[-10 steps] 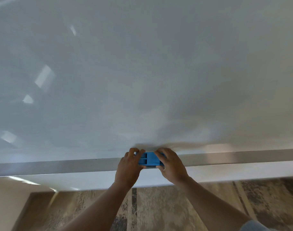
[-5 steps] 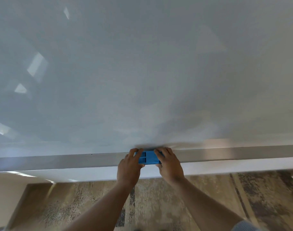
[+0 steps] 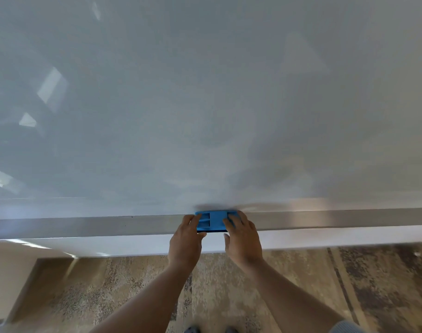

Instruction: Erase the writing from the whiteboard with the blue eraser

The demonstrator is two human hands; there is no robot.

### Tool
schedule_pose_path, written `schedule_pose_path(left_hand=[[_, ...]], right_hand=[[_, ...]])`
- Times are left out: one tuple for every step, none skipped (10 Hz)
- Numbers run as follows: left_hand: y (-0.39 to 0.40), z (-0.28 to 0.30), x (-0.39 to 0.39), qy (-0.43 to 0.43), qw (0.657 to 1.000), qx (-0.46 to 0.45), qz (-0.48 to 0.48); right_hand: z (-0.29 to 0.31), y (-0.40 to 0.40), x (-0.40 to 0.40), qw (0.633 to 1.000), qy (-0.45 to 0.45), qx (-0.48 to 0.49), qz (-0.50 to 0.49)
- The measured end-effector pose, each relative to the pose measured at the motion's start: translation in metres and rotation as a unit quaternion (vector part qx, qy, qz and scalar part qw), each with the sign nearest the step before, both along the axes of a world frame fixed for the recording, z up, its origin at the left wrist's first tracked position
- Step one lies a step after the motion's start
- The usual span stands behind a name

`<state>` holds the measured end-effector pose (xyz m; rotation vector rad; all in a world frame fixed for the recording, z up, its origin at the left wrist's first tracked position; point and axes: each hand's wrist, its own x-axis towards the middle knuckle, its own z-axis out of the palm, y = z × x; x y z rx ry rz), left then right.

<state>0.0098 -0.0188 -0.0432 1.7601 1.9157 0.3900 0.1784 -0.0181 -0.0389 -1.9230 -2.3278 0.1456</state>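
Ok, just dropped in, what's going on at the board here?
A person has both hands on the blue eraser, which sits at the silver tray along the bottom edge of the whiteboard. The left hand grips its left end and the right hand covers its right end. The visible board shows only reflections and faint smudges, no readable writing.

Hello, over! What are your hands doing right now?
Both hands, left and right, on blue eraser at tray. Whiteboard shows no writing. Nothing in the way.
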Motion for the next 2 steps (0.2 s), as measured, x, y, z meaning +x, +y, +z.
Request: schedule_pose_path(left_hand=[[-0.0035,-0.0010,0.0008,0.017,1.000,0.016,-0.013],[-0.0102,0.0036,0.0035,0.036,0.997,0.065,-0.031]], right_hand=[[-0.0018,-0.0090,-0.0027,1.000,-0.009,0.003,-0.011],[0.0032,-0.0153,-0.0039,0.999,0.002,0.041,-0.009]])
